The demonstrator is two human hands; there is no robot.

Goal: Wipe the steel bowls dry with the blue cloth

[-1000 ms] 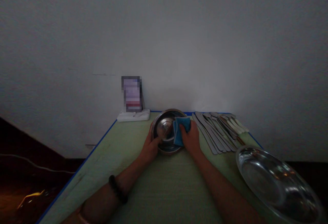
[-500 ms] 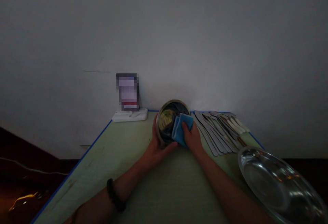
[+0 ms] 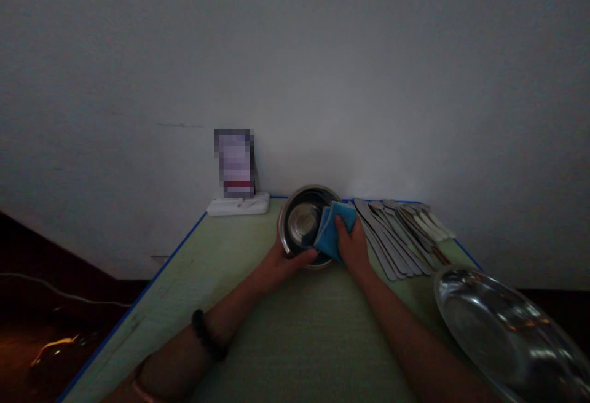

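Note:
A round metal bowl (image 3: 297, 215) is held tilted above the table, its inside facing me. My left hand (image 3: 286, 263) grips its lower left side, with the thumb over the near rim and the other fingers behind the wall. A folded blue cloth (image 3: 338, 222) is pinched in my right hand (image 3: 354, 244), thumb on top. The cloth lies over the right part of the bowl's rim and covers some of its inside. The fingers under the cloth are hidden.
Right of the bowl lies a row of metal cutlery (image 3: 391, 243), some with white handles. A large shiny metal basin (image 3: 488, 329) stands at the right edge. A blurred-out upright screen (image 3: 236, 163) rests on a white stand (image 3: 237, 205) by the wall. The green table (image 3: 221, 262) has blue edging.
The bowl has turned slightly, so more of its inner bottom shows. My right hand has moved a little right with the cloth. The whole view has shifted slightly.

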